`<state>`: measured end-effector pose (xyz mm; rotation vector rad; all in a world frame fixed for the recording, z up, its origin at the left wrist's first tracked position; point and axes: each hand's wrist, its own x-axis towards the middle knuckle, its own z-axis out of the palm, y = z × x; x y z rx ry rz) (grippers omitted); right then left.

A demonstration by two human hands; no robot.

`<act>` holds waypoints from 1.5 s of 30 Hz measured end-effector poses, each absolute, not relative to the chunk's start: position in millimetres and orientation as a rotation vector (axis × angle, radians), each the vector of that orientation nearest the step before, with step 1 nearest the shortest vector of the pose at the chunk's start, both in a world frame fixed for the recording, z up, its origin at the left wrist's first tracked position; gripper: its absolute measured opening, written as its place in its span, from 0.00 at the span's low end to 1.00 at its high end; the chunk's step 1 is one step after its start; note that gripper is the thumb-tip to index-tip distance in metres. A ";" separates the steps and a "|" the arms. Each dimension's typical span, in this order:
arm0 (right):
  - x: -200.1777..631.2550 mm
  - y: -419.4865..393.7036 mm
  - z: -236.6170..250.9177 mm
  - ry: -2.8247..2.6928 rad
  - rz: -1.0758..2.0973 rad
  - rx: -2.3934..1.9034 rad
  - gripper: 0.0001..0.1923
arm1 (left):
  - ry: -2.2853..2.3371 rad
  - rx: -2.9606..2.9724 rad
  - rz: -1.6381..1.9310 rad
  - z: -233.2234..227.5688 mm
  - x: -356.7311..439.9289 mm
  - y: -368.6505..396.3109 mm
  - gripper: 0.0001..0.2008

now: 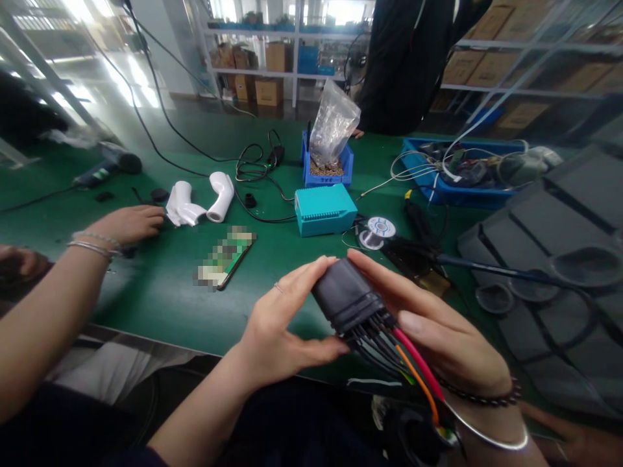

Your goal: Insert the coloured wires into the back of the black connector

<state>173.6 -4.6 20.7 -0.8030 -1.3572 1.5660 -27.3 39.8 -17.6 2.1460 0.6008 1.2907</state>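
Observation:
Held between both hands, over the table's front edge, is a black rectangular connector housing (345, 292) with a bundle of wires out of its lower end. Thumb and fingers of my left hand (280, 327) pinch it from the left side. My right hand (438, 324) presses along its right side, the fingers reaching to its top. The wires (418, 363) are mostly black, with a thick red one, an orange one and a yellow-green one, and run down toward my right wrist. Part of the bundle is hidden by my right hand.
A turquoise box (325, 211), a solder spool (377, 232) and a blue bin (327, 172) of small metal parts stand behind. White curved pipes (185, 202) and a pixelated flat item (226, 256) lie left, near a co-worker's hand (131, 224). Grey bins (540, 259) rise at right.

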 end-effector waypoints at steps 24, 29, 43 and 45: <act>164.8 7.3 35.4 -1.398 1.218 -1.114 0.24 | 0.540 1.158 0.959 -1.7 -23.2 30.6 0.34; 162.8 6.0 33.8 -1.357 1.230 -1.147 0.23 | 0.534 1.116 0.959 -2.7 -22.7 32.3 0.32; 154.0 -4.7 26.3 -1.270 1.142 -1.210 0.25 | 0.470 1.110 1.047 -20.3 -18.4 14.5 0.37; 153.3 -6.7 25.7 -1.272 1.173 -1.218 0.25 | 0.523 1.135 1.056 -21.5 -17.4 12.0 0.37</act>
